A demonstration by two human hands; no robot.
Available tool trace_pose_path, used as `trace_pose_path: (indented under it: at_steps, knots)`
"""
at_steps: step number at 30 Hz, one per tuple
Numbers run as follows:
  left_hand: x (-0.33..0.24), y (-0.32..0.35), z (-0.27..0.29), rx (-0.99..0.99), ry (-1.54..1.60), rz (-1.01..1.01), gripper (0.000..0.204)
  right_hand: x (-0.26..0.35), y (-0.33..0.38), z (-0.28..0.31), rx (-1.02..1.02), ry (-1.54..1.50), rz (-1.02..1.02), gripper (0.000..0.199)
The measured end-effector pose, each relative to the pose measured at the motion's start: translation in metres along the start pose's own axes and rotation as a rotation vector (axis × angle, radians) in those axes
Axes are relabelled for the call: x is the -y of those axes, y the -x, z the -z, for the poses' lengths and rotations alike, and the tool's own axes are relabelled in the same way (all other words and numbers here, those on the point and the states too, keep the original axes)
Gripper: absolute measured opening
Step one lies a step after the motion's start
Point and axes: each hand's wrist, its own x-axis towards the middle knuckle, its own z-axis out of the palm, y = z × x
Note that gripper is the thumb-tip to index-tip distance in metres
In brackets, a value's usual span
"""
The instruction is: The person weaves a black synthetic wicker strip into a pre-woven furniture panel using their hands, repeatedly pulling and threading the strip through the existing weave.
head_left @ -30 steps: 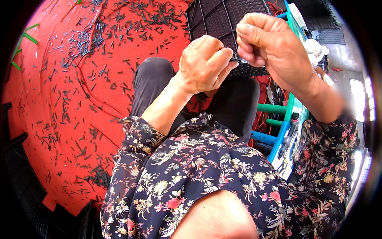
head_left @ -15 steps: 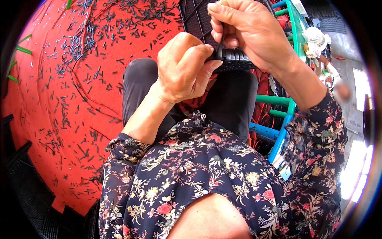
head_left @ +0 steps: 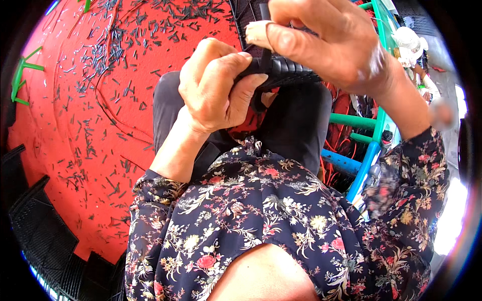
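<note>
A black woven piece (head_left: 293, 71) with a strip-wrapped edge lies over my knees, its far part disappearing behind my right hand. My left hand (head_left: 211, 88) is closed on the near left end of that edge, thumb underneath and fingers on top. From the edge a flat black strip (head_left: 265, 56) rises upright between my hands. My right hand (head_left: 329, 42) is closed round the strip's upper part, thumb pressed against it. A tan covering wraps that thumb's tip. The right fingers partly hide the woven piece.
Short black strip offcuts (head_left: 128, 90) lie scattered over the red floor (head_left: 55, 130). To my right stands a green and blue tubular frame (head_left: 351, 120). Black woven pieces (head_left: 42, 220) sit at lower left, green legs (head_left: 22, 75) at far left. A person in a white hat (head_left: 407, 42) is beyond the frame.
My right hand has turned and come over the woven edge, drawing the strip upright. My left hand has shifted slightly left and keeps its grip on the edge.
</note>
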Motion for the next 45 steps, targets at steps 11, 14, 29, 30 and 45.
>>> trace_pose_path:
  at_steps: [11, 14, 29, 30, 45]
  knots:
    - [-0.011, -0.006, 0.013, 0.036, -0.06, 0.018, 0.027, 0.028, -0.037, 0.02, 0.151, -0.641, -0.803, 0.007]
    - [-0.014, -0.004, 0.02, 0.034, -0.084, 0.022, 0.028, 0.031, -0.042, 0.018, 0.052, -1.023, -1.062, 0.012]
    - [-0.012, -0.006, 0.023, 0.058, -0.087, 0.029, 0.033, 0.032, -0.023, -0.008, -0.059, -1.142, -1.043, 0.014]
    - [-0.012, -0.006, 0.023, 0.063, -0.094, 0.032, 0.033, 0.032, -0.026, -0.009, -0.069, -1.149, -1.061, 0.014]
    - [-0.007, -0.011, 0.022, 0.078, -0.057, 0.028, 0.036, 0.042, -0.041, 0.004, -0.037, -0.742, -1.104, 0.01]
